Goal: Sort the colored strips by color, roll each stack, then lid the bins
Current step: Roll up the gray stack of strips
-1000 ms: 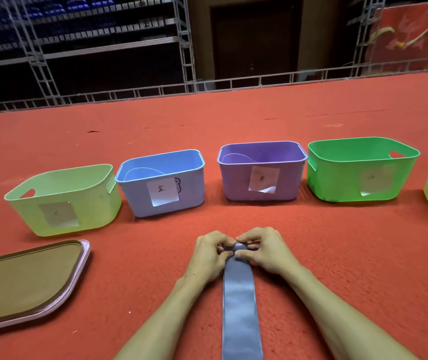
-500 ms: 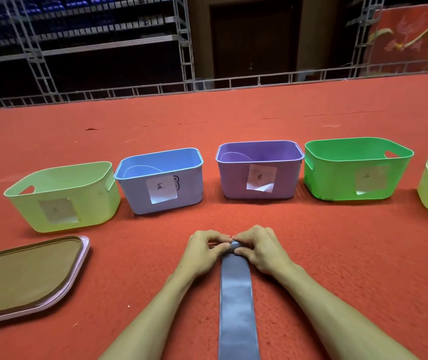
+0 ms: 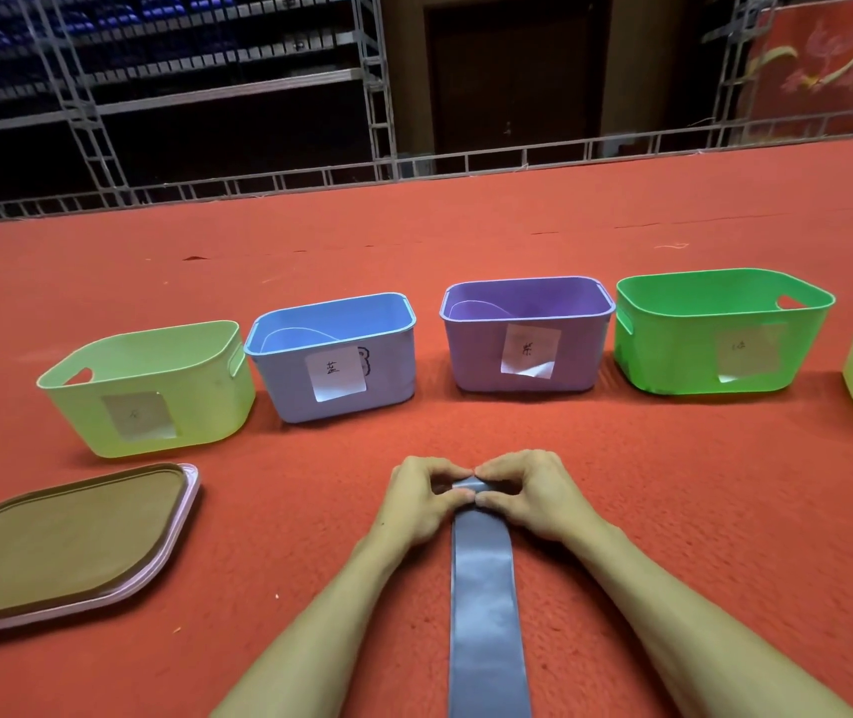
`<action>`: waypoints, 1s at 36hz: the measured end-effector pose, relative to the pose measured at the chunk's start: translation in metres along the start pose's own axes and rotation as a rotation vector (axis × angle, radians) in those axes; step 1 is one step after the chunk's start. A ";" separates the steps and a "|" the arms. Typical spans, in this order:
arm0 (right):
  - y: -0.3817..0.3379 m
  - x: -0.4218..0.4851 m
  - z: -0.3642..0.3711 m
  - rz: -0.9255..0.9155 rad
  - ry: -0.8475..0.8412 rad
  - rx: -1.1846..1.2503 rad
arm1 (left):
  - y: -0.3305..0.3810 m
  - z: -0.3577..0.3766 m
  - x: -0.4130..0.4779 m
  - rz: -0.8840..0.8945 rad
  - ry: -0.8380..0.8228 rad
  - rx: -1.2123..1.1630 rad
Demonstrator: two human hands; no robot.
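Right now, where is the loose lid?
In the head view the lid lies flat on the red carpet at lower left, just in front of the yellow-green bin and well left of the left hand.

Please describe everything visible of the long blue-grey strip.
The long blue-grey strip looks like thin, slightly glossy film. It lies flat on the red carpet, running from the picture's bottom edge away from the person. Its far end is curled into a small roll, pinched by the left hand and the right hand.
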State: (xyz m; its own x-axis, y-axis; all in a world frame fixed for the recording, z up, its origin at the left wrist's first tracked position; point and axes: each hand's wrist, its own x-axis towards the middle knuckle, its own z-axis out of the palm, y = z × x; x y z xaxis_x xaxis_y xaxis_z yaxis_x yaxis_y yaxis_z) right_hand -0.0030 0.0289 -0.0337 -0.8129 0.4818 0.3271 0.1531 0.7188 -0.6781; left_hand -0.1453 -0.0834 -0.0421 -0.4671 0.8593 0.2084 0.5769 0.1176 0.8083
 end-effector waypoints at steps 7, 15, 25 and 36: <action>-0.003 0.003 0.002 0.178 0.044 0.098 | 0.002 0.005 -0.006 0.019 0.072 0.036; -0.009 0.002 -0.002 0.238 -0.089 0.063 | 0.003 0.007 -0.012 0.065 0.088 0.021; -0.013 -0.006 -0.004 0.174 -0.062 0.031 | 0.004 -0.004 -0.012 -0.015 0.005 -0.148; -0.009 -0.015 0.000 0.202 -0.016 0.072 | 0.011 -0.011 -0.018 -0.065 -0.205 0.005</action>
State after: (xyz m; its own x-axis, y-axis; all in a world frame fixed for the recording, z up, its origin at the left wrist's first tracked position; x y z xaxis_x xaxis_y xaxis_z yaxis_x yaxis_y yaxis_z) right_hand 0.0079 0.0154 -0.0320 -0.7787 0.6040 0.1695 0.2737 0.5702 -0.7746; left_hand -0.1377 -0.1024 -0.0306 -0.3579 0.9329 0.0395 0.5536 0.1780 0.8135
